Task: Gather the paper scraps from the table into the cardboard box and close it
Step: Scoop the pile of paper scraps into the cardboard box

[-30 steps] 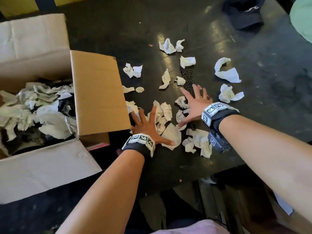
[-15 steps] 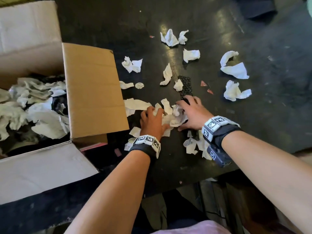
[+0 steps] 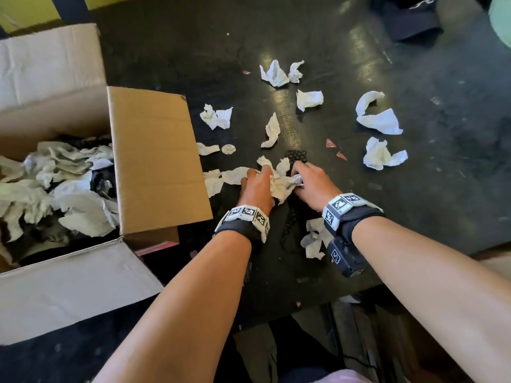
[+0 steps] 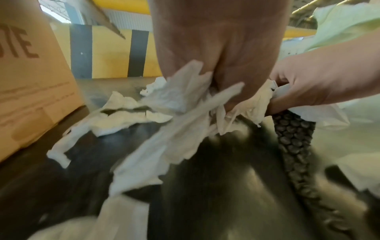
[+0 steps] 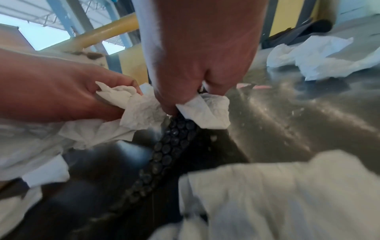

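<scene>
Between both hands' curled fingers (image 3: 264, 172), bunched paper scraps (image 3: 279, 183).

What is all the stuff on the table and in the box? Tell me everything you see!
Cardboard box: one, brown, left side, flaps open.
Scraps in box: many, white, piled inside.
Loose scraps: about a dozen, white, scattered on the table.
Scrap bunch: one, white, gripped between both hands.
Bumpy strip: one, black, partly under the bunch.
Round sticker: one, white, near the box flap.
Small bits: two, pink, mid-table.
Table: one, black.
Left hand: grips the bunch.
Right hand: grips the bunch.
</scene>
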Demonstrator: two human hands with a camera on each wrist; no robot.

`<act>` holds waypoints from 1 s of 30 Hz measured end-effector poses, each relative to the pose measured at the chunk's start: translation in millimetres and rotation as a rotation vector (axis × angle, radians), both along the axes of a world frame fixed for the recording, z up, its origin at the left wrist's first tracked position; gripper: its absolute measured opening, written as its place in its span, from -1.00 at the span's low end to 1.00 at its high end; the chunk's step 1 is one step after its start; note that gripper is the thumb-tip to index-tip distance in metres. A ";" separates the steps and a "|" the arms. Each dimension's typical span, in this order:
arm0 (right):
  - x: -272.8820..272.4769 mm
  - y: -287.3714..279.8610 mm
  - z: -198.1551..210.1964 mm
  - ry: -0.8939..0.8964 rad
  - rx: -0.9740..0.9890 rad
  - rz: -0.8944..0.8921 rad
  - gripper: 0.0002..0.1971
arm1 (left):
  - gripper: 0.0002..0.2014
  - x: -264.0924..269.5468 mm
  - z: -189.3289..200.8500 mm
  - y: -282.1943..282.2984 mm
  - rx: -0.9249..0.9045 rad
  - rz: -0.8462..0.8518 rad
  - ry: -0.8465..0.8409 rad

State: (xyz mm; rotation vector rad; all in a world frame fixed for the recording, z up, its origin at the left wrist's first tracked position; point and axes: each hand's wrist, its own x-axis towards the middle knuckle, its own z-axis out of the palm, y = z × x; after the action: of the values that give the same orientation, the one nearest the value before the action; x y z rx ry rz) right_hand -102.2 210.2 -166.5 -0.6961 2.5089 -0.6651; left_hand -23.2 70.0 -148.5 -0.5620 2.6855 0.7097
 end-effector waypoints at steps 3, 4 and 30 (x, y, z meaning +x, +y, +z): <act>-11.1 3.3 23.3 0.043 -0.015 -0.065 -0.80 | -0.44 -14.5 25.3 3.1 0.017 -0.023 0.073; -15.1 4.3 33.7 0.062 -0.015 -0.083 -0.79 | -0.43 -20.0 36.0 3.5 0.022 -0.030 0.092; 90.9 -328.0 285.2 0.272 -0.414 0.157 -0.85 | -0.56 116.8 281.6 -311.2 -0.226 0.344 0.378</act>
State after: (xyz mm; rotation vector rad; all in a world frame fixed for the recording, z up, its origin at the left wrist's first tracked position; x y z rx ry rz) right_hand -11.2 -117.8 118.7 -1.1881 2.5406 -1.1120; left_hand 93.6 -241.2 133.0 -1.0627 3.0812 0.6534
